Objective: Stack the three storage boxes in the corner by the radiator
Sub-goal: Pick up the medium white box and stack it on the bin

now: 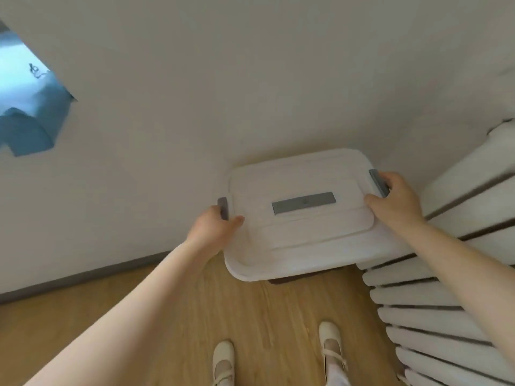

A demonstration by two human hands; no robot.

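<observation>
Two cream shoes stand nearest the camera on the wood floor, toes toward the far corner. Two bare forearms reach from the near edge toward one white storage box, seen from above in the far-right corner, where the pale wall meets the white ribbed radiator. Only this one box can be counted; a dark edge shows under its near rim, but whether another box sits beneath cannot be told.

Its long axis runs left to right, tilted slightly so the right end lies a little farther away. On the lid lies one grey strip, along the same axis. Two grey latches show, one at each short end.

Left hand is closed on the left end, thumb on the lid, fingers curled round the left latch. Right hand clasps the right end, thumb on the lid, fingers wrapped over the right latch, just beside the radiator. One blue-tinted opening shows in the wall at far left.
</observation>
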